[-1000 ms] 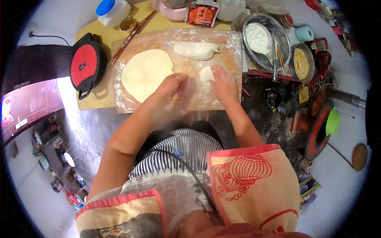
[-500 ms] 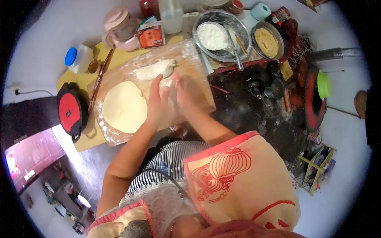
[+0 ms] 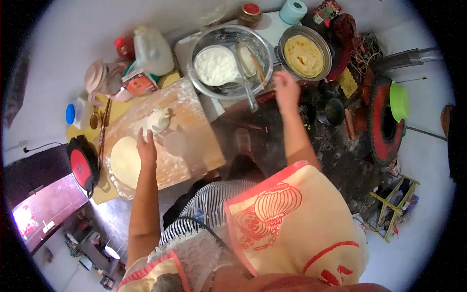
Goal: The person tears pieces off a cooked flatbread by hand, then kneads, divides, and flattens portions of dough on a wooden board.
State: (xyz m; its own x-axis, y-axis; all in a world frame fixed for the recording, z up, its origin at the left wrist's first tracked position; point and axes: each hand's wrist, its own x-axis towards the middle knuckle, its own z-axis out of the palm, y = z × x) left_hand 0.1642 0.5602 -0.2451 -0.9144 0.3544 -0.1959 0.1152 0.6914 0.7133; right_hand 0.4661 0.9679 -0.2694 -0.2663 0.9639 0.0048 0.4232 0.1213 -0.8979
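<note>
My left hand [image 3: 147, 148] is over the wooden board [image 3: 194, 151], fingers spread and holding nothing. It covers the right edge of a flat round of dough [image 3: 124, 163], just below a thick piece of dough [image 3: 159, 120]. A faint pale patch lies right of it; whether it is dough or flour is unclear. My right hand [image 3: 287, 90] hangs blurred between the steel bowl [image 3: 265, 44] and the pan [image 3: 327, 51], its finger pose unclear. In the bowl are white flour [image 3: 214, 65], a metal-handled utensil [image 3: 245, 82] and sticks. Yellow cooked flatbread [image 3: 304, 56] lies in the pan.
A red-and-black electric pan [image 3: 80, 165] stands at the left, near a dark rolling stick [image 3: 103, 129]. Jars, a pink pitcher [image 3: 97, 78] and a red packet [image 3: 140, 83] line the back. A green bowl [image 3: 399, 101] is at the right.
The view has swung right, so the board appears further left. My hands have parted: the right has left the board toward the bowl and pan, while the left remains over the board.
</note>
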